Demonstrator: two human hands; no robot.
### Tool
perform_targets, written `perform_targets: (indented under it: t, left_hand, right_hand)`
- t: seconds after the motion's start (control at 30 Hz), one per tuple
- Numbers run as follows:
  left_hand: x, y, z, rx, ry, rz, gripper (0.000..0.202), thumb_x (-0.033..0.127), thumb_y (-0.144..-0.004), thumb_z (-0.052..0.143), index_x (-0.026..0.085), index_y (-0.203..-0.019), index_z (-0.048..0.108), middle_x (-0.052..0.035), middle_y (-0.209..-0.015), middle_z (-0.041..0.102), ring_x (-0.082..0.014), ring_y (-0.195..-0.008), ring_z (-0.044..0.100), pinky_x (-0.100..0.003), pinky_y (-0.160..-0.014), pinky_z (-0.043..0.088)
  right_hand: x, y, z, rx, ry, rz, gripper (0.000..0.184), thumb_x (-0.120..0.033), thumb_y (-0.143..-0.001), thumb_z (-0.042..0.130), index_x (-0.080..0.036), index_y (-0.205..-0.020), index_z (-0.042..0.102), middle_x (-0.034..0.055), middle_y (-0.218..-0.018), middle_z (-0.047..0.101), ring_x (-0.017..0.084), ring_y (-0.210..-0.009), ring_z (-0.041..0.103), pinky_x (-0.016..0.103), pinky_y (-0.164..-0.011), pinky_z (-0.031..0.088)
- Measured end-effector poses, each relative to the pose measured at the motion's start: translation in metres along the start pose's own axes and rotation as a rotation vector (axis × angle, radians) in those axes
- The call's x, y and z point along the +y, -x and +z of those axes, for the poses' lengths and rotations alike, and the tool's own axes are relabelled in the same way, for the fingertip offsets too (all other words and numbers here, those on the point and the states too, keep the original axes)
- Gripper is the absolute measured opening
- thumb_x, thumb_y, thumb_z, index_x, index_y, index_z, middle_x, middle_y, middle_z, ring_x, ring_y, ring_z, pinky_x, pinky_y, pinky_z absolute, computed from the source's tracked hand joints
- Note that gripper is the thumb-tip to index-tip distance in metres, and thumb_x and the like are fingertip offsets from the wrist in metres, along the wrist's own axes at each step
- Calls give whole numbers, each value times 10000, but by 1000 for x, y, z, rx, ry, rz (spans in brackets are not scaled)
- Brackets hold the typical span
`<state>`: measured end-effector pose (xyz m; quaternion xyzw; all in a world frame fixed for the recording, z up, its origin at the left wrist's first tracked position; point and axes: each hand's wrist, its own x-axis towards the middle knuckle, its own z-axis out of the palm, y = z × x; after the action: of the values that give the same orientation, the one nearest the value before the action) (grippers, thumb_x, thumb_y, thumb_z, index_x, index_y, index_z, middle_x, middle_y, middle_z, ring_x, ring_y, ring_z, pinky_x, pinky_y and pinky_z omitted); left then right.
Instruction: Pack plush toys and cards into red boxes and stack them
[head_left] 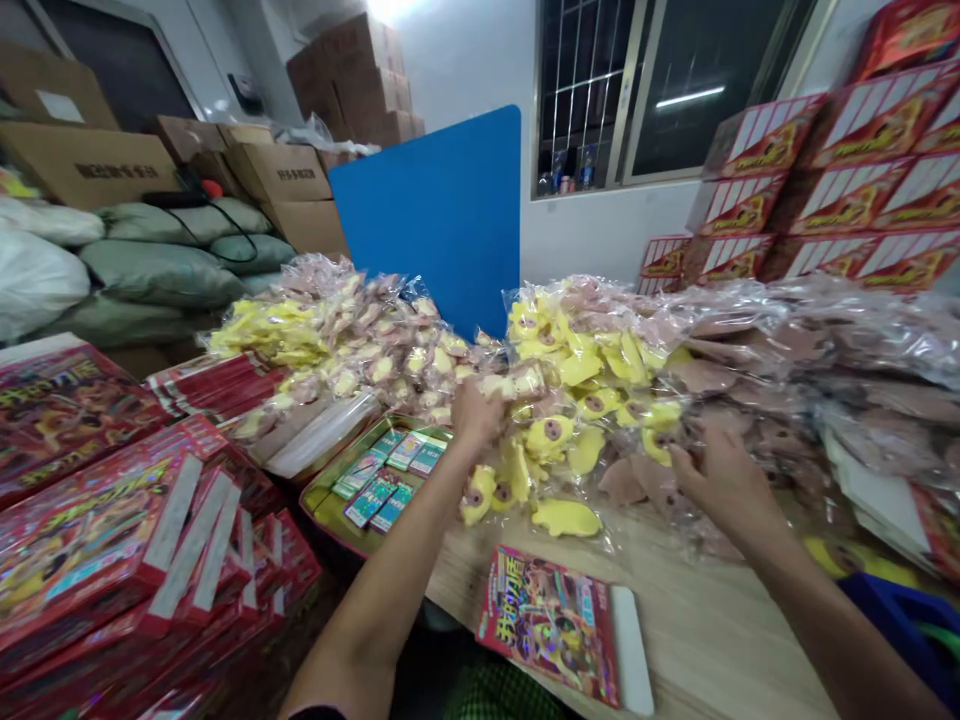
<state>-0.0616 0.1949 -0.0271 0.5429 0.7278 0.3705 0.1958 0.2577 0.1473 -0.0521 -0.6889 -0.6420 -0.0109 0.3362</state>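
My left hand (478, 412) reaches into the pile, its fingers closed at the end of a cream-and-pink bagged toy (519, 383). My right hand (721, 472) is over brown bagged toys at the right, thumb and fingers apart. Just beyond its thumb is a yellow bagged toy (660, 432) with a brown snout. More yellow toys (551, 436) in clear wrappers lie between my hands. On the wooden table in front of me rests a red printed box (551, 625), its white side flap sticking out to the right.
A tray (319, 492) with small green-and-white cards stands left of my left forearm. Stacked red boxes (82, 540) fill the left side. A blue panel (439, 215) rises behind the toys. Dark blue bin (892, 625) at lower right; more boxes (750, 210) are stacked behind.
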Motion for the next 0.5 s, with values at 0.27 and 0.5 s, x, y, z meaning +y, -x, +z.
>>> perform_targets:
  t: [0.27,0.5]
  left_hand:
    - [-20,-59,15,8,437,-203,292,402,-977,674,128,-1078,676,-58,-1009,725,-183,-864,712,-374,-809,609]
    - [-45,-56,-1,112,845,-169,354,378,-856,800,161,-1120,708,-75,-971,773,-208,-847,740,-266,-703,568]
  right_hand:
    - [-106,-20,9,-345,-65,-266,441,-64,-872,488,-177,-1238,706,115,-1190,736,263,-1096,678,340,-941,505]
    - [-179,-56,71,-485,-169,-239,544,-37,-716,644,-174,-1233,748,177,-1181,712,380,-1160,639,477,-983,496]
